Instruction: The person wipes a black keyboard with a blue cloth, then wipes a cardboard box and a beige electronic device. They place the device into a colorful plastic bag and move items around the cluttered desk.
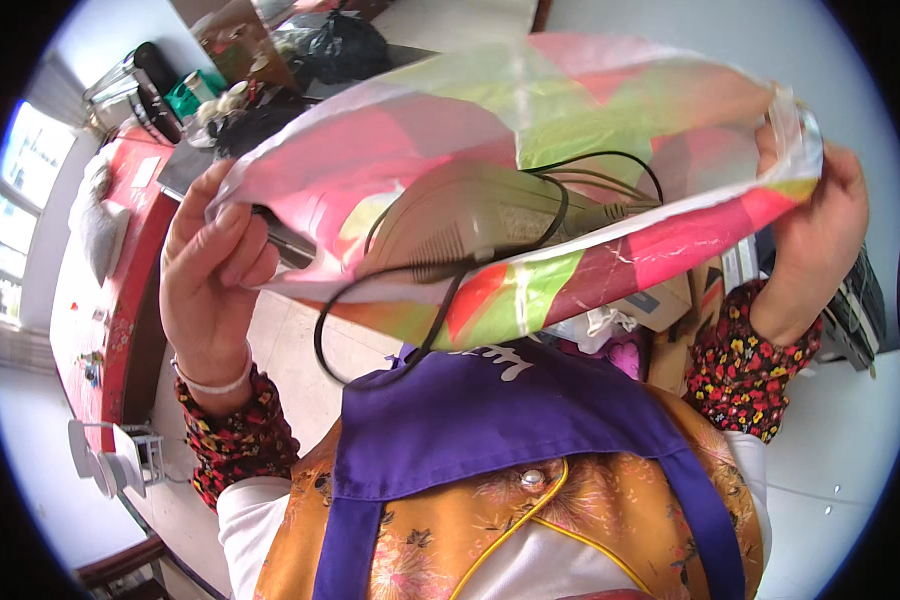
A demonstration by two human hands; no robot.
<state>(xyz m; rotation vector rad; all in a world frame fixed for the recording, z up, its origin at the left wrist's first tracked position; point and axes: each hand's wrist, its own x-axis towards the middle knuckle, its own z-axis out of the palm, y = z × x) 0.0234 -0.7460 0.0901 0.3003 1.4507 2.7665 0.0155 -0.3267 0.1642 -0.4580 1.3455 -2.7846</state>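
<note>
My left hand [214,270] grips the left rim of a multicoloured plastic bag [615,274], patterned in pink, green and maroon. At the opposite side, the rim is held in my right hand [821,217], its fingers partly hidden by the folded edge. Between them the bag's mouth is stretched wide in front of my chest. Inside lies an electrical appliance [439,225] with vent slots; its exact kind is unclear. A black cord [420,267] loops across the contents and hangs over the near rim.
A red-covered table [131,262] runs along the left, bearing a grey cushion [97,225]. Behind it sit a green bag [195,90] and a black plastic bag [349,49]. A cardboard box [660,300] stands below my right hand. White stools [116,461] are at lower left.
</note>
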